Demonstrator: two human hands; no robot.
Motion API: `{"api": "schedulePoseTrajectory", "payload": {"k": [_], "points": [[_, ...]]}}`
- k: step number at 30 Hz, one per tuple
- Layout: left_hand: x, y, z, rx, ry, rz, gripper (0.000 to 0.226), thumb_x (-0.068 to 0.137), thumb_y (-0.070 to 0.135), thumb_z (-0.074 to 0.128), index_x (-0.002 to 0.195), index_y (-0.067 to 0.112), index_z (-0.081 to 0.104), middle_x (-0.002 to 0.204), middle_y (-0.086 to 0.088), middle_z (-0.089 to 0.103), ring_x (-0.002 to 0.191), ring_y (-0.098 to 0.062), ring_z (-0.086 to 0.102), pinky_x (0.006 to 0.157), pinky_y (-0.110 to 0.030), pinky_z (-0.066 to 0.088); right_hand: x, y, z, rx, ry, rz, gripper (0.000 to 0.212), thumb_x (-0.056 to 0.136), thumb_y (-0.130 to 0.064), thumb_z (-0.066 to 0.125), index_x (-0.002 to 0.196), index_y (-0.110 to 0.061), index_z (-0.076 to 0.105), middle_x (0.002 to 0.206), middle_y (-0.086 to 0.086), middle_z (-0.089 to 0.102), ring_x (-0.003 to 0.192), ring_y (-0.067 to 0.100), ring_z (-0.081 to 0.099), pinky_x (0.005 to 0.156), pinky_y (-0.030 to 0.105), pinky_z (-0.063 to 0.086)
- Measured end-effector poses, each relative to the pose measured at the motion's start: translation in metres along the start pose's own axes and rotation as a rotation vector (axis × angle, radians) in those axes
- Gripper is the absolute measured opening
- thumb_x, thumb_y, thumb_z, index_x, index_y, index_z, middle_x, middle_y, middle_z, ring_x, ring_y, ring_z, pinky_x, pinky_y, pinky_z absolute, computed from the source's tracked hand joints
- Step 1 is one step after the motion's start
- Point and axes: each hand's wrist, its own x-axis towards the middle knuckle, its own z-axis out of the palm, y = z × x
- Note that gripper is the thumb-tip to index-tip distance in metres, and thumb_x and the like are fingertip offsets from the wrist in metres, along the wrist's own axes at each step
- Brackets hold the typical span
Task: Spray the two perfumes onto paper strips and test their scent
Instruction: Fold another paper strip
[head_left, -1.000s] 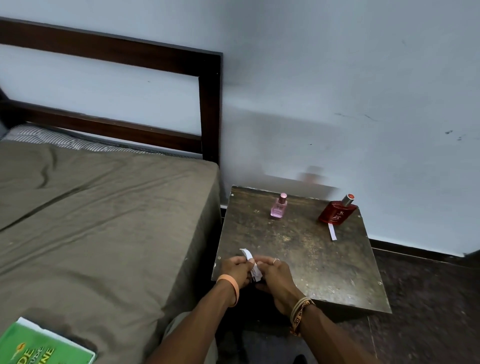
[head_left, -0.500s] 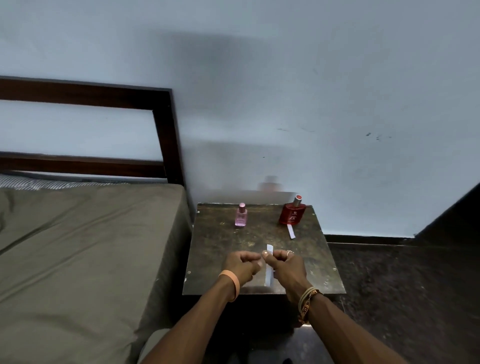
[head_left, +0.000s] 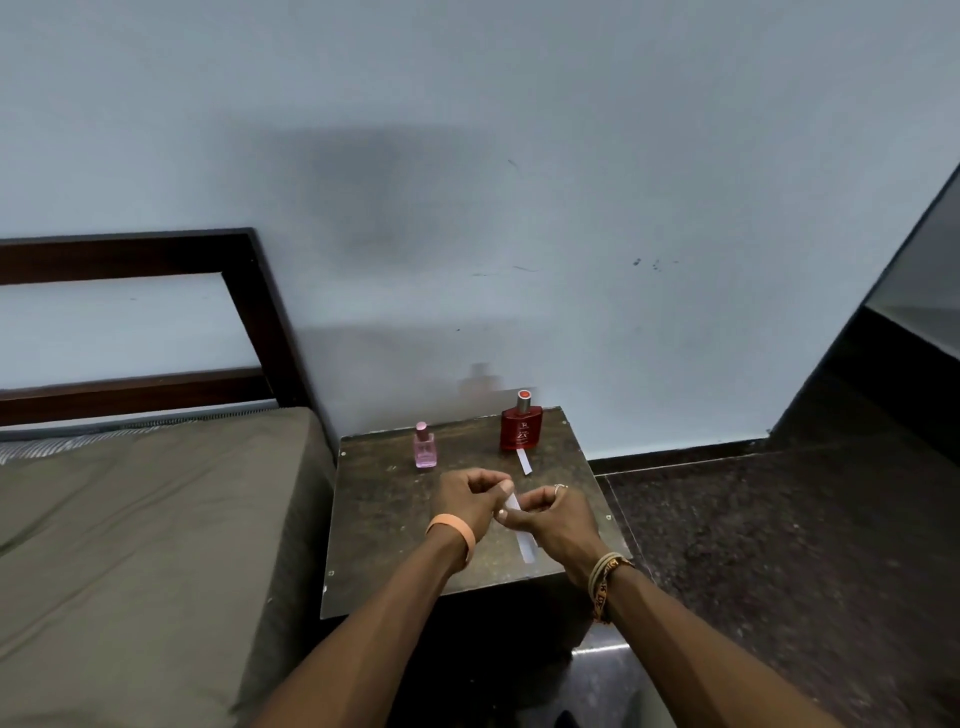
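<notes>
1. Right now both hands hold one paper strip (head_left: 525, 543) over the near half of the table (head_left: 384, 525). The left hand (head_left: 467, 499) pinches its upper end between thumb and curled fingers. The right hand (head_left: 558, 519) pinches it just below, fingers also curled. The free end slants down toward the table's near edge.
2. A second strip (head_left: 524, 461) lies flat just in front of the red perfume bottle (head_left: 522, 428). The pink perfume bottle (head_left: 425, 448) stands upright to its left, apart from it. Neither bottle is touched.
3. Judging by this, the held strip is being readied and no spraying is under way.
4. Two pinches so close together could tear or crease the thin paper if they pull against each other.
5. If either pinch slips, the strip could slide off the near edge onto the floor (head_left: 779, 545).
6. A reach toward the far side could tip the pink perfume bottle, which looks small and narrow-based.
7. Spraying near the second strip risks mist landing on it and mixing the scents.
</notes>
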Motion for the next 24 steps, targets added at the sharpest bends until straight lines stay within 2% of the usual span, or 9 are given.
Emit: {"api": "schedulePoseTrajectory", "payload": {"k": [4, 10, 15, 19, 22, 24], "points": [[-0.002, 0.006, 0.0, -0.007, 0.039, 0.005, 0.011, 0.083, 0.007, 0.069, 0.091, 0.012, 0.074, 0.08, 0.003, 0.071, 0.075, -0.012, 0.066, 0.066, -0.023, 0.054, -0.003, 0.001, -0.008, -0.033, 0.011, -0.007, 0.025, 0.066, -0.028, 0.091, 0.076, -0.01, 0.076, 0.074, 0.002, 0.075, 0.073, 0.016, 0.07, 0.062, 0.026, 0.054], [-0.003, 0.007, -0.001, -0.017, -0.01, -0.04, 0.012, 0.082, 0.005, 0.07, 0.092, 0.01, 0.073, 0.083, -0.002, 0.071, 0.076, -0.014, 0.066, 0.062, -0.021, 0.053, -0.001, 0.003, -0.011, -0.12, -0.021, -0.055, 0.014, 0.076, -0.028, 0.084, 0.079, -0.014, 0.079, 0.076, -0.002, 0.076, 0.079, 0.015, 0.072, 0.079, 0.037, 0.06], [-0.003, 0.004, -0.002, 0.01, 0.006, -0.026, 0.01, 0.081, 0.005, 0.072, 0.09, 0.009, 0.074, 0.077, -0.001, 0.071, 0.067, -0.011, 0.064, 0.054, -0.015, 0.05, 0.001, -0.001, -0.008, -0.298, 0.023, -0.143, 0.011, 0.081, -0.03, 0.08, 0.085, -0.019, 0.079, 0.078, -0.007, 0.075, 0.076, 0.007, 0.068, 0.08, 0.037, 0.059], [-0.001, 0.002, -0.003, 0.041, 0.077, -0.017, 0.01, 0.081, 0.008, 0.072, 0.09, 0.011, 0.075, 0.081, -0.003, 0.073, 0.07, -0.015, 0.066, 0.064, -0.024, 0.056, 0.001, -0.007, -0.005, -0.362, 0.107, -0.167, 0.013, 0.076, -0.034, 0.084, 0.078, -0.022, 0.08, 0.074, -0.009, 0.074, 0.073, 0.005, 0.068, 0.072, 0.03, 0.058], [0.002, 0.0, -0.007, 0.027, 0.092, -0.023, 0.01, 0.079, 0.009, 0.074, 0.089, 0.011, 0.075, 0.08, -0.004, 0.074, 0.071, -0.017, 0.068, 0.066, -0.026, 0.057, 0.002, -0.009, -0.004, -0.368, 0.079, -0.197, 0.01, 0.081, -0.031, 0.08, 0.083, -0.021, 0.08, 0.079, -0.007, 0.075, 0.074, 0.004, 0.067, 0.069, 0.025, 0.054], [0.003, -0.001, -0.01, 0.005, 0.094, -0.037, 0.01, 0.079, 0.008, 0.074, 0.088, 0.011, 0.076, 0.08, -0.006, 0.074, 0.069, -0.017, 0.067, 0.063, -0.024, 0.055, 0.003, -0.009, -0.003, -0.376, 0.039, -0.225, 0.01, 0.084, -0.028, 0.077, 0.087, -0.019, 0.08, 0.081, -0.005, 0.075, 0.076, 0.007, 0.066, 0.07, 0.027, 0.054]]}}
